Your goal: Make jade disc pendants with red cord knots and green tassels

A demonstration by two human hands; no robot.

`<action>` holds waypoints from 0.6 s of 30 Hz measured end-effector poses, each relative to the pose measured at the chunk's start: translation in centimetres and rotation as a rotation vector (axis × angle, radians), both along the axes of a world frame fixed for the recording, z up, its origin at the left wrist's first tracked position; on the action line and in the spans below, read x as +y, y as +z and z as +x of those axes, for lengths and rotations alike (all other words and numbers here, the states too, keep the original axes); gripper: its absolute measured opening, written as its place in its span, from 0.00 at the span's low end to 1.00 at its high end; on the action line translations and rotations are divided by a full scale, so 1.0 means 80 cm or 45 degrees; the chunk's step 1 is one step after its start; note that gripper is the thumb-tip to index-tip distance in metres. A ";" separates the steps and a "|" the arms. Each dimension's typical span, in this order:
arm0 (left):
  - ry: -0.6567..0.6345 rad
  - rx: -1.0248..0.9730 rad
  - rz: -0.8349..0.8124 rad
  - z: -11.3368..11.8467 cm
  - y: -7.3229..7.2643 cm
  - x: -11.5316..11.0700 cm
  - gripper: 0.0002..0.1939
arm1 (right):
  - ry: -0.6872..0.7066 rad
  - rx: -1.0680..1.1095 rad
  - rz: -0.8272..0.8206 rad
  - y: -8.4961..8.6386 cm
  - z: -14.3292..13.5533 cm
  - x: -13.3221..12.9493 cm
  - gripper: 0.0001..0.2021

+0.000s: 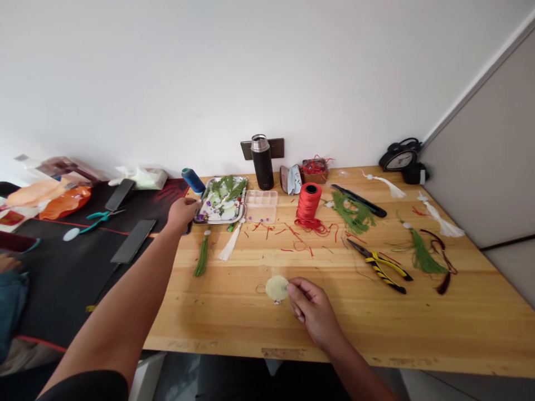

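Between the thumb and fingers of my right hand is a pale yellow-green round pendant, held just above the wooden table. A few small beads hang at its lower edge. My left hand reaches out to the left rim of a metal tray, its fingers closed together there. Whether they grip the rim or some small piece is hidden. White discs, purple beads and green tassels lie in the tray. Below it are a green tassel and a white tassel.
A clear bead box, black flask and red cord spool stand near the tray. Pliers, a utility knife and an alarm clock are rightward. Phones lie leftward, beside another person's sleeve.
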State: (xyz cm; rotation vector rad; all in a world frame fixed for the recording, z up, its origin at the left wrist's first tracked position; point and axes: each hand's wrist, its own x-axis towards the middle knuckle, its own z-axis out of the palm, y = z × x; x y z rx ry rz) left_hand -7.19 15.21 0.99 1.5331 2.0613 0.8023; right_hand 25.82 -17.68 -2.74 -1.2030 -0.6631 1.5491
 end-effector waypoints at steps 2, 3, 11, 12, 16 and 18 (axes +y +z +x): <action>-0.008 0.137 0.094 0.000 0.007 -0.027 0.13 | 0.008 -0.004 -0.001 0.002 0.000 0.000 0.30; -0.037 0.205 0.139 0.001 0.008 -0.044 0.14 | 0.014 -0.008 -0.002 0.004 0.000 0.001 0.30; -0.667 0.691 0.162 0.060 -0.038 -0.177 0.17 | 0.049 -0.051 0.009 0.011 0.000 0.003 0.32; -0.682 0.706 0.154 0.068 -0.041 -0.182 0.16 | 0.049 -0.053 0.012 0.011 0.000 0.003 0.32; -0.721 0.698 0.119 0.089 -0.042 -0.183 0.08 | 0.017 -0.049 0.035 0.010 -0.002 0.001 0.31; -0.737 0.662 0.115 0.092 -0.038 -0.182 0.08 | 0.002 -0.051 0.049 0.008 -0.002 0.001 0.31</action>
